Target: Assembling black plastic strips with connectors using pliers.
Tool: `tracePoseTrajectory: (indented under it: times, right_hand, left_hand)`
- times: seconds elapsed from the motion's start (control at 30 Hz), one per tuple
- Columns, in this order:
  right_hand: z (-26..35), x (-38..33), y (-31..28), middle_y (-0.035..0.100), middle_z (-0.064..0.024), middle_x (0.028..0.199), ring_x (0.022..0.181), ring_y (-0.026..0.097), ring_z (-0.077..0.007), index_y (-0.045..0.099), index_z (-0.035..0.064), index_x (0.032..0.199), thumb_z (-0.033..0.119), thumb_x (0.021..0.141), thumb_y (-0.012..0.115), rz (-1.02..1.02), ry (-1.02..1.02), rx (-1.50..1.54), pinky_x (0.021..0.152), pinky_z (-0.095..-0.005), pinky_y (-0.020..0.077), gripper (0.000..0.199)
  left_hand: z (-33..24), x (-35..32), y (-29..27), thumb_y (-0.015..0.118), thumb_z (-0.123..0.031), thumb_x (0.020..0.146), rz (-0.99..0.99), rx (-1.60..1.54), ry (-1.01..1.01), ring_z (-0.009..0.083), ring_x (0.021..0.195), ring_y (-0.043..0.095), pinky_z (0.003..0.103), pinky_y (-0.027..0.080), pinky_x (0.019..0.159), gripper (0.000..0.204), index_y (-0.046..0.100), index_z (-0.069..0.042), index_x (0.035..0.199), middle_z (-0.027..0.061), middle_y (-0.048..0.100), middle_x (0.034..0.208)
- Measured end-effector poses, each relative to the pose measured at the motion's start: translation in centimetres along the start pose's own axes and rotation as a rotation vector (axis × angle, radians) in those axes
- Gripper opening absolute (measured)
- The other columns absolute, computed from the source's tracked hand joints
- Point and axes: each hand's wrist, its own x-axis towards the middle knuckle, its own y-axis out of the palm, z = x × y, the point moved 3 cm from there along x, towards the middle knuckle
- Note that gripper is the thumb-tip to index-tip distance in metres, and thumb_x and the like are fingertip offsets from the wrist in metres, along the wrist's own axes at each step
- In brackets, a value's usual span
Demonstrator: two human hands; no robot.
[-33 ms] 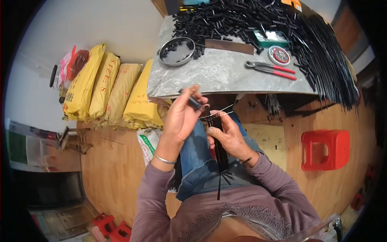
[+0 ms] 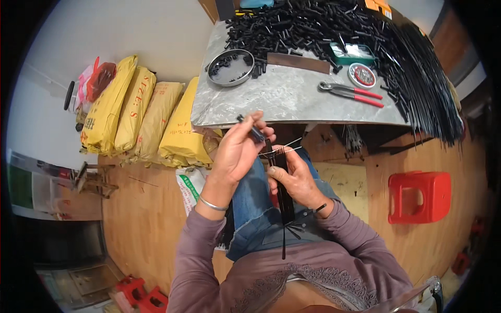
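A short black tube sits pinched in the left hand, just below the table edge. Right hand grips a bundle of black rods over the lap, thin wires poking out top.

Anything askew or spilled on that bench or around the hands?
Mostly orderly. The long black rods hang over the right edge of the grey table and fan downward. Short black tubes lie in a loose heap, a few beside the round metal tray. No damage visible.
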Motion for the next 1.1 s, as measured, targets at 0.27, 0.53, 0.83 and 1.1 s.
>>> tracePoseTrajectory:
  times: [0.27, 0.53, 0.83, 1.1]
  right_hand:
    - [0.1, 0.1, 0.7, 0.054, -0.0038, 0.078, 0.064, 0.054, -0.0107, 0.038, 0.0016, 0.127, 0.004, 0.092, 0.055, 0.006, 0.022, -0.089, 0.056, -0.0245, 0.0473, 0.039]
    - [0.0, 0.3, 0.7, 0.053, -0.0031, 0.072, 0.061, 0.051, -0.0098, 0.048, 0.0019, 0.108, 0.009, 0.093, 0.054, -0.025, 0.070, -0.072, 0.055, -0.0241, 0.0455, 0.017]
    - [0.2, 0.5, 0.6, 0.050, -0.0022, 0.074, 0.061, 0.050, -0.0090, 0.048, 0.0021, 0.100, 0.010, 0.092, 0.054, -0.033, 0.046, -0.057, 0.053, -0.0240, 0.0450, 0.013]
    - [0.1, 0.5, 0.7, 0.050, -0.0020, 0.074, 0.060, 0.050, -0.0092, 0.048, 0.0023, 0.101, 0.009, 0.091, 0.055, -0.096, 0.049, -0.076, 0.051, -0.0238, 0.0449, 0.014]
  left_hand:
    - [-0.5, 0.6, -0.9, 0.052, -0.024, 0.097, 0.050, -0.024, 0.028, 0.0242, 0.099, 0.063, 0.037, 0.051, 0.089, 0.034, 0.052, 0.002, 0.119, 0.0073, 0.060, 0.100]
    - [-1.0, -0.2, 0.0, 0.064, -0.018, 0.090, 0.110, 0.358, -0.058, 0.0195, 0.090, 0.065, 0.032, 0.052, 0.083, 0.032, 0.056, 0.001, 0.115, 0.0059, 0.063, 0.093]
    - [-0.6, 0.1, -0.2, 0.068, -0.019, 0.088, 0.106, 0.384, -0.008, 0.0097, 0.080, 0.062, 0.023, 0.050, 0.073, 0.031, 0.060, 0.000, 0.112, 0.0013, 0.061, 0.090]
    - [0.0, -0.3, 0.3, 0.073, -0.017, 0.083, 0.028, 0.512, 0.060, 0.0105, 0.089, 0.059, 0.024, 0.047, 0.082, 0.035, 0.059, -0.003, 0.111, 0.0019, 0.060, 0.096]
